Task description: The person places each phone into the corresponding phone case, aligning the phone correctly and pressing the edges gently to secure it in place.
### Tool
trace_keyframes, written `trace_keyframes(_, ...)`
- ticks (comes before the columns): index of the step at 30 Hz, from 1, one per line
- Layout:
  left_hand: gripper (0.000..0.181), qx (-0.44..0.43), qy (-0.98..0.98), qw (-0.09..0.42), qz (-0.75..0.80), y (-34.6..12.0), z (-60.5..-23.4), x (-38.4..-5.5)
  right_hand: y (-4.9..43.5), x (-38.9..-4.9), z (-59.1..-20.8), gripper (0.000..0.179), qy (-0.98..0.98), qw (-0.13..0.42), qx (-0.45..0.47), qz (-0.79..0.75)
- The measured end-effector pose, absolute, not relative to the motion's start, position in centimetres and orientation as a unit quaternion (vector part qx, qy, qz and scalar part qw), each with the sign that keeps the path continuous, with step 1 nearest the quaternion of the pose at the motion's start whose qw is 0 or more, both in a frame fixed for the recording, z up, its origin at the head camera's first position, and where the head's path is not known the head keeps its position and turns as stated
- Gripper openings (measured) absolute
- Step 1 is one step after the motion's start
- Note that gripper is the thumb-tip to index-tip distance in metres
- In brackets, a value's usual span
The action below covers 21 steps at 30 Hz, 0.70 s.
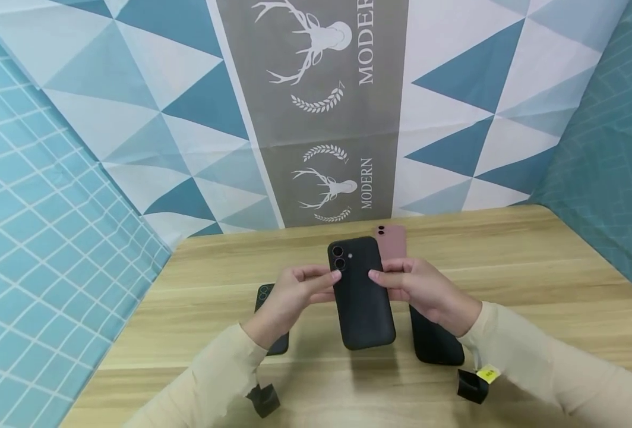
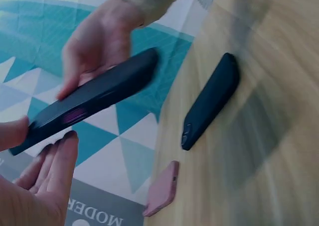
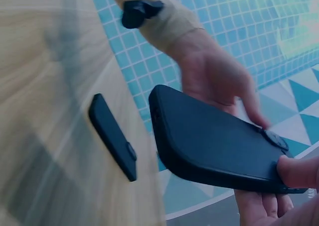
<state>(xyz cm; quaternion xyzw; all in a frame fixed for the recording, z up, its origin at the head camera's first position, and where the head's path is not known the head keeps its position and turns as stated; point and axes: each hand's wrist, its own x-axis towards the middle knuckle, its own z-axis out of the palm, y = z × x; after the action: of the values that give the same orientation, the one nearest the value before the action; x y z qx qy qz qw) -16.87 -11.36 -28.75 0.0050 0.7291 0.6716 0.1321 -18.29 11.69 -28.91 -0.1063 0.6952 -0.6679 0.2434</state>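
A black smartphone [image 1: 364, 303] is held up above the table by both hands, its back with camera lenses toward the head camera. My left hand [image 1: 300, 291] pinches its left edge near the lenses, thumb on the back and fingers behind. On the opposite edge my right hand [image 1: 420, 288] grips it the same way. In the right wrist view the phone [image 3: 219, 136] hangs tilted, clear of the table. A dark phone [image 1: 280, 345] lies partly hidden under my left wrist. Another black phone [image 1: 436, 345] lies below my right hand, partly covered by it.
A pink phone [image 1: 393, 241] lies farther back, partly hidden behind the held phone. All rest on a wooden table [image 1: 535, 267]. Patterned cloth [image 1: 326, 131] stands behind it. Small black devices hang at both wrists, the right one [image 1: 472, 386] with a yellow tag.
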Motion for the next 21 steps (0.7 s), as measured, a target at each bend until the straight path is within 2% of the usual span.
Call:
trace_keyframes(5, 0.037, -0.01, 0.745, 0.117, 0.657, -11.0, -29.1, -16.1, 11.7, -18.5, -28.7, 0.035, 0.681, 0.25, -0.101, -0.681)
trace_keyframes(16, 0.027, -0.037, 0.728, 0.086, 0.679, -10.8, -29.0, -16.9, 11.6, -18.3, -29.9, 0.056, 0.653, 0.307, -0.119, -0.682)
trace_keyframes(21, 0.032, -0.051, 0.71, 0.119, 0.693, -10.8, -29.7, -17.5, 11.5, -18.4, -30.4, 0.058, 0.653, 0.312, -0.103, -0.682)
